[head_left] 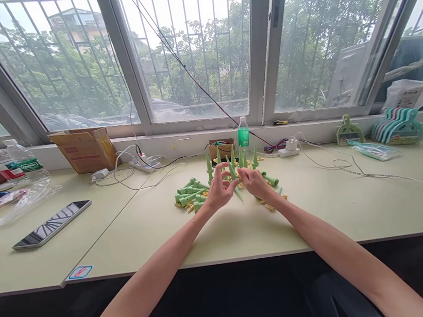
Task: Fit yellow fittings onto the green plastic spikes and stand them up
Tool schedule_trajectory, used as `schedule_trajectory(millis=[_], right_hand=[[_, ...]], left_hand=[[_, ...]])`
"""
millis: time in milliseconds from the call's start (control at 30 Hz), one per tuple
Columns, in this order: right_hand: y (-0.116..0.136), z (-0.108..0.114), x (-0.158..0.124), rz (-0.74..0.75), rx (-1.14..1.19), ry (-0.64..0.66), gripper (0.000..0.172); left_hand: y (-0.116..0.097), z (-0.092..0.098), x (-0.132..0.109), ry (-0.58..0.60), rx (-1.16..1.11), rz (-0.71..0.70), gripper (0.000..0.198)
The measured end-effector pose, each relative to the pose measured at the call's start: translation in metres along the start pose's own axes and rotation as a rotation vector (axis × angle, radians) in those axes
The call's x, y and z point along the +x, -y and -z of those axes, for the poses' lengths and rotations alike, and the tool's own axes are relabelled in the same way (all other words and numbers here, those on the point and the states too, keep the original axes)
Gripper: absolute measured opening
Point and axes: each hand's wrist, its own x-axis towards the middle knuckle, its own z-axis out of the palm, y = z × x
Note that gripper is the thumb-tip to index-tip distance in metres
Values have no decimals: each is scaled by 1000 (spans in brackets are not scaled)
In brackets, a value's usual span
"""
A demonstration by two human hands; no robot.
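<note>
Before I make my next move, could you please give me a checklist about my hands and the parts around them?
1. Left hand at the slanted green piece: ok.
2. Firm grip on that piece: cannot tell.
3. Right hand holding a small part: cannot tell, curled fingers hide it.
4. Green spikes upright behind the hands: ok.
5. Green cones neatly arranged: not ok, heaped loosely.
6. Phone apart from the hands: ok.
</note>
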Motion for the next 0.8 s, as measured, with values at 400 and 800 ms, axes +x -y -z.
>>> schedule_trajectory(millis=[400,800], right_hand=[[2,-1,0,11,-5,-13,48],[6,1,-1,13,3,-1,48]], left_hand=[[-6,-1,0,-65,37,8,40],[6,-2,3,-79,125,-55,25]])
